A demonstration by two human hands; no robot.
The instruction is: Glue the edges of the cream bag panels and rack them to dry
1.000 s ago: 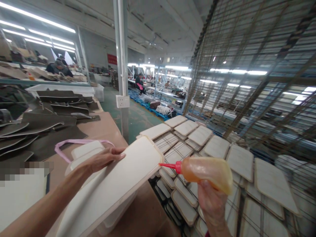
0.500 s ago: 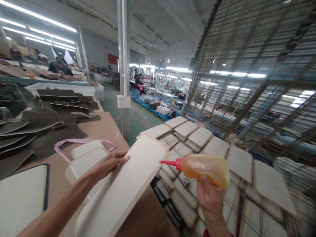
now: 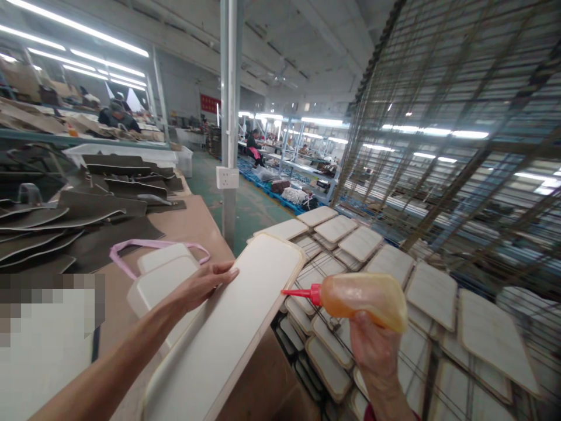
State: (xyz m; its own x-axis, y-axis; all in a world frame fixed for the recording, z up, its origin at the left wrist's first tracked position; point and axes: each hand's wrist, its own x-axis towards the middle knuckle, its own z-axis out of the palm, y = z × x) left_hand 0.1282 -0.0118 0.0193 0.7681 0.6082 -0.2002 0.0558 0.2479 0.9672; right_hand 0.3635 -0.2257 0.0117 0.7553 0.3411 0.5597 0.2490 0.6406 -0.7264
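Observation:
My left hand grips the left edge of a long white panel with rounded corners, thumb on its face and the other fingers mostly hidden. The panel is tilted, and a yellowish line runs along its border near the top. In my right hand is a squeeze bottle of amber liquid, lying sideways. Its red nozzle points left, with the tip at the panel's right edge. More white panels lie on the table beneath my left forearm, beside a pink strap.
To the right, a wire rack stands raised over layers holding several white panels. Dark sheets are piled on the brown table at left. A metal post with a socket rises ahead. Two people work farther back.
The nozzle tip has moved slightly down along the panel's right edge. The background has shifted right as the head turned a little left. Both hands keep their holds.

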